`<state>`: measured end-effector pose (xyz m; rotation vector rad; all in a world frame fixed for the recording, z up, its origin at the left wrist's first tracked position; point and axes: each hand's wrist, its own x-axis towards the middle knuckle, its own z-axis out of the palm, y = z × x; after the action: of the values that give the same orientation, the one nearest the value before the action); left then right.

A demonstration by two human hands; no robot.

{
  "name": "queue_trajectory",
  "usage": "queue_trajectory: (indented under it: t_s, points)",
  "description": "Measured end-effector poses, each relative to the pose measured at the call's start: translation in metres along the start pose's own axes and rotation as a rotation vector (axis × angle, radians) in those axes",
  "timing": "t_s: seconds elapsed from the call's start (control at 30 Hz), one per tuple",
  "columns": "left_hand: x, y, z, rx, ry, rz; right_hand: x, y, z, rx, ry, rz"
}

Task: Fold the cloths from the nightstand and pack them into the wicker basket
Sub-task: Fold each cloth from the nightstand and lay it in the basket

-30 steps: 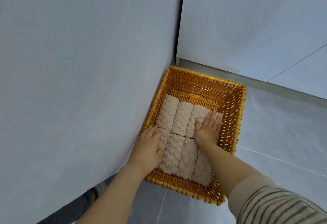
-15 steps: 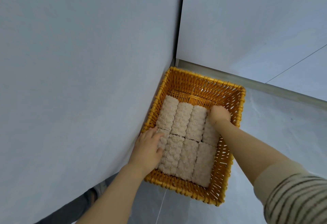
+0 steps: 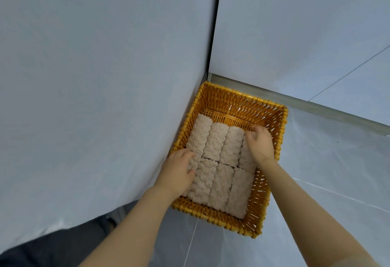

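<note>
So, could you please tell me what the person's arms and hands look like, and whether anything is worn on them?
Both forearms are bare from the wrist up, and no sleeve shows clearly on either arm in this view. The left hand and the right hand wear no gloves, and no rings, watch or bracelet can be seen. The fingers are short and rounded.

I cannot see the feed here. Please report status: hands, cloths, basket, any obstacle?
Left hand flat on near-left cloths. Right hand curled over far-right cloth. Folded cloths packed in two rows inside wicker basket. Nothing in the way.
</note>
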<state>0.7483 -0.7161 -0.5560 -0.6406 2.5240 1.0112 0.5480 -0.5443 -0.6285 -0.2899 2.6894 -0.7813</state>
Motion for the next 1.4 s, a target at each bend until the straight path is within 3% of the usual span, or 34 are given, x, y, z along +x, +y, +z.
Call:
queue_trajectory:
  t_s: [0.3,0.43,0.6,0.87,1.23,1.4]
  points:
    - [-0.065,0.046,-0.045,-0.138,0.081,0.102,-0.129,-0.072,-0.064,0.768,-0.095,0.125]
    - [-0.112,0.075,-0.068,-0.21,0.225,0.134,-0.18,-0.114,-0.089,0.882,-0.122,0.035]
    - [-0.204,0.08,-0.092,-0.529,0.425,0.14,-0.243,-0.165,-0.109,1.006,-0.17,-0.12]
    - [-0.313,0.035,-0.126,-0.73,0.811,0.142,-0.332,-0.243,-0.122,0.915,-0.209,-0.507]
    - [-0.406,-0.045,-0.177,-0.869,1.17,0.088,-0.395,-0.381,-0.08,0.733,-0.571,-0.871]
    - [-0.432,-0.092,-0.206,-0.756,1.314,-0.005,-0.403,-0.444,-0.047,0.67,-0.652,-1.001]
